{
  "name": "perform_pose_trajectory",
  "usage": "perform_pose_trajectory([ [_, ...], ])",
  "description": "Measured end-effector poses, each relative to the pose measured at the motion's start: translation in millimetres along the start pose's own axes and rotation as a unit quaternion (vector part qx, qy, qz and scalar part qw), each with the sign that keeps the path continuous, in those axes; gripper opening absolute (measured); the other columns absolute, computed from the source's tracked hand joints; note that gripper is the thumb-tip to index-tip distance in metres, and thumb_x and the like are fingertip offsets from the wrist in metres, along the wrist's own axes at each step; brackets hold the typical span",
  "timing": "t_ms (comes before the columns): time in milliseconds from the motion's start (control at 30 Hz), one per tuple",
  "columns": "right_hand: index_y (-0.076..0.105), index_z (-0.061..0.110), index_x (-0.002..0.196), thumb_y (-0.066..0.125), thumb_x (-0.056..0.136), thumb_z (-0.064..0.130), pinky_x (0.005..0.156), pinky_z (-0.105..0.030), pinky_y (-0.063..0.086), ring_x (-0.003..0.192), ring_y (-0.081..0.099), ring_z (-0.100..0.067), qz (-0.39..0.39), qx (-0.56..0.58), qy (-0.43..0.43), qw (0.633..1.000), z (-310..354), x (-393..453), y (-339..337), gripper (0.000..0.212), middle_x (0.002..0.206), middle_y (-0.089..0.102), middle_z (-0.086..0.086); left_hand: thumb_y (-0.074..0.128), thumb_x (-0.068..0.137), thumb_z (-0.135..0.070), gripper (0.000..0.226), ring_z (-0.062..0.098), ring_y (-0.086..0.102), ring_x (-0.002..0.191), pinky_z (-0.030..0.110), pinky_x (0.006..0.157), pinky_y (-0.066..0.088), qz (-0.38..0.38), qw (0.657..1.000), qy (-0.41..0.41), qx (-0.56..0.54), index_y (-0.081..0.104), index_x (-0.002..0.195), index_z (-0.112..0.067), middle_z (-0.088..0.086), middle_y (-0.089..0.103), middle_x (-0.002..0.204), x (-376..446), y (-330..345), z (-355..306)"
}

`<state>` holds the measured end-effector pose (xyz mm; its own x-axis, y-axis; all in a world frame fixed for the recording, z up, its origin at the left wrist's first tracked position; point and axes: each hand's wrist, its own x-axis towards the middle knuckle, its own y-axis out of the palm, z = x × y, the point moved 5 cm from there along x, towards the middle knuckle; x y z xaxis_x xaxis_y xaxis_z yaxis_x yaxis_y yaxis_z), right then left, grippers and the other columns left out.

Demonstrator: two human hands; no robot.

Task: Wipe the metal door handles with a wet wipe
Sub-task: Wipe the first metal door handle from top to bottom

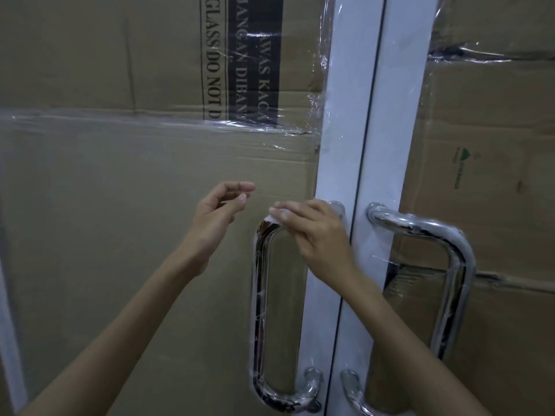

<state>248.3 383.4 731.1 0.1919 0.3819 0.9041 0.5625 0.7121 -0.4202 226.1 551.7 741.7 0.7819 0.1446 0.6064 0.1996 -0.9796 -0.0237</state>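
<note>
Wipe on the top bend of the left handle, and the job looks barely started.

The right hand lies over the upper curve of the left door handle, fingers fairly straight, pressing a pale wet wipe onto the chrome; only a sliver of wipe peeks out past the fingertips. The left hand hovers just beside it, off the metal, fingers loosely curled and holding nothing. Below the wipe, the long vertical bar and the bottom bend sit untouched by either hand, streaked and wrapped in clear film. The right door handle, across the white door frame, has no hand near it. My read: the top corner is under way, the rest of this handle and the whole second one remain.
</note>
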Motion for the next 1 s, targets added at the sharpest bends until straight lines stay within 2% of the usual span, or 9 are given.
perform_pose_trajectory([
  [100,0.071,0.021,0.112,0.056,0.092,0.015,0.091,-0.030,0.044,0.097,0.061,-0.015,0.028,0.023,-0.036,0.999,0.5,6.6,-4.7,0.025,0.117,0.068,0.010,0.052,0.094,-0.012,0.023,0.009,0.053,0.099,0.021,0.080,0.039,0.013,1.000,-0.001,-0.001,0.063,0.095,-0.031,-0.002,0.061,0.109,0.3,2.9,0.6],
  [200,0.070,0.033,0.107,0.058,0.093,0.016,0.093,-0.025,0.042,0.102,0.060,-0.007,0.012,0.172,0.102,0.980,-17.7,3.4,-22.3,0.025,0.106,0.067,0.026,0.052,0.094,-0.010,0.022,0.005,0.054,0.095,0.018,0.079,0.039,0.023,1.000,-0.002,-0.004,0.063,0.097,-0.029,-0.007,0.063,0.103,-1.3,1.3,2.1],
  [300,0.071,0.033,0.104,0.053,0.096,0.020,0.087,-0.023,0.039,0.097,0.055,-0.009,0.010,0.241,0.222,0.945,-30.3,0.2,-19.9,0.023,0.092,0.068,0.019,0.052,0.094,-0.010,0.022,0.000,0.055,0.091,0.018,0.079,0.039,0.030,0.999,-0.010,-0.015,0.064,0.099,-0.027,-0.013,0.063,0.098,-2.0,-1.2,4.7],
  [433,0.073,0.025,0.105,0.051,0.093,0.025,0.093,-0.015,0.030,0.096,0.055,-0.008,0.014,0.100,0.148,0.984,-3.2,6.2,-5.0,0.025,0.105,0.070,0.016,0.052,0.093,-0.010,0.021,0.001,0.054,0.091,0.016,0.077,0.039,0.044,0.999,-0.010,-0.023,0.063,0.103,-0.025,-0.010,0.063,0.099,3.7,8.2,3.5],
  [533,0.072,0.020,0.106,0.052,0.091,0.014,0.104,-0.038,0.039,0.109,0.059,-0.012,0.019,0.089,0.070,0.993,4.2,3.0,-4.8,0.026,0.115,0.069,0.010,0.051,0.094,-0.010,0.022,0.002,0.053,0.091,0.006,0.071,0.041,0.054,0.998,0.000,-0.037,0.063,0.099,-0.027,-0.007,0.062,0.101,8.7,16.9,-1.5],
  [600,0.073,0.012,0.106,0.056,0.091,0.006,0.100,-0.038,0.045,0.111,0.061,-0.012,0.007,0.145,0.096,0.985,-6.3,0.4,-17.4,0.023,0.113,0.070,0.003,0.052,0.094,-0.010,0.021,0.003,0.053,0.092,0.001,0.067,0.040,0.060,0.997,0.003,-0.042,0.063,0.099,-0.027,-0.006,0.062,0.102,9.9,16.9,-3.6],
  [733,0.071,0.006,0.100,0.058,0.092,0.006,0.092,-0.026,0.049,0.099,0.066,-0.005,-0.044,0.257,0.247,0.933,-26.0,-6.8,-34.6,0.016,0.100,0.073,0.000,0.053,0.093,-0.011,0.022,-0.003,0.056,0.090,0.001,0.068,0.040,0.066,0.996,0.006,-0.054,0.063,0.097,-0.029,-0.011,0.063,0.099,9.1,3.8,-2.2],
  [900,0.073,0.011,0.101,0.058,0.091,0.003,0.092,-0.022,0.049,0.102,0.065,-0.004,-0.016,0.208,0.187,0.960,10.3,5.7,-20.0,0.020,0.102,0.073,0.003,0.051,0.094,-0.011,0.022,0.005,0.055,0.095,0.017,0.078,0.040,0.069,0.995,-0.009,-0.064,0.063,0.098,-0.029,-0.009,0.063,0.101,8.7,-3.0,7.4],
  [1000,0.072,0.008,0.100,0.057,0.091,0.000,0.092,-0.022,0.049,0.099,0.067,-0.010,0.005,0.283,0.202,0.937,27.1,17.5,-14.8,0.019,0.099,0.073,0.000,0.048,0.096,-0.016,0.020,0.006,0.059,0.099,0.017,0.083,0.043,0.102,0.990,-0.009,-0.095,0.064,0.103,-0.027,-0.006,0.065,0.104,9.2,-1.8,7.0],
])
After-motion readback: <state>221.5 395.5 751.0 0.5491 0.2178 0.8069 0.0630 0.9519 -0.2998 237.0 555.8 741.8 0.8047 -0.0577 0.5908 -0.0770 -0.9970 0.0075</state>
